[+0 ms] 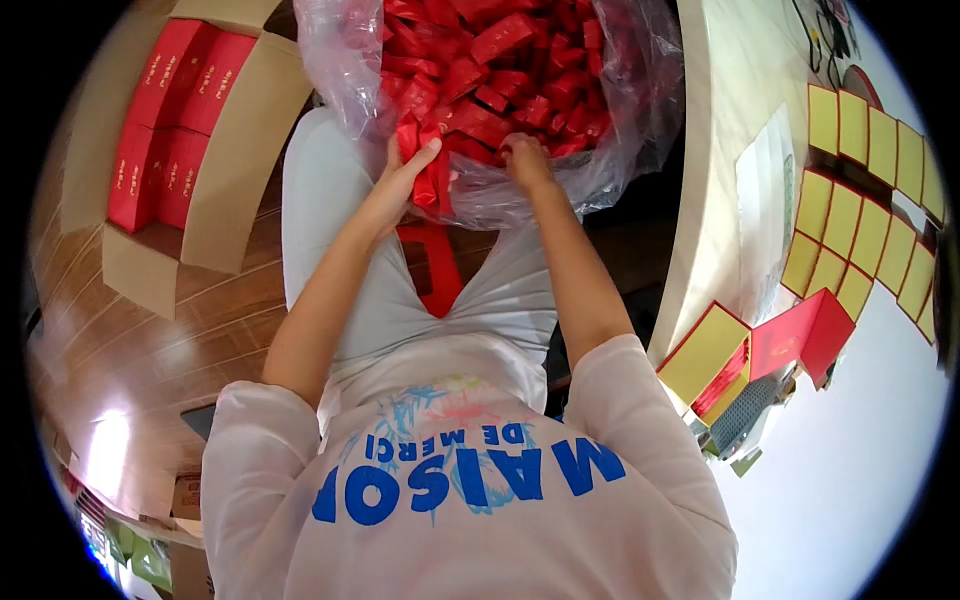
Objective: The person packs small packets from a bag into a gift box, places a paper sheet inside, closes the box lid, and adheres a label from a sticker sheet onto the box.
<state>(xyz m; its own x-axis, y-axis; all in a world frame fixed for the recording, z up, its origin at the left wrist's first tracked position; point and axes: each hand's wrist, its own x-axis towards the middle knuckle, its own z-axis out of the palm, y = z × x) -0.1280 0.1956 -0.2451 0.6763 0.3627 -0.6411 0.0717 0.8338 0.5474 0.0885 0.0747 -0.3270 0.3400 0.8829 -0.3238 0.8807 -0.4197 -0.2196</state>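
Left hand (396, 186) pinching glossy red packets (432, 186), right hand (527, 165), grip unclear, crinkled translucent bag (648, 75)

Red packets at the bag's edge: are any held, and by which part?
The left hand holds red packets by their upper half; whether the right hand holds anything cannot be told.

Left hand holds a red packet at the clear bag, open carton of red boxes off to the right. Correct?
Not quite: the head view shows the open carton of red boxes on the left. The left hand does hold a red packet at the clear bag.
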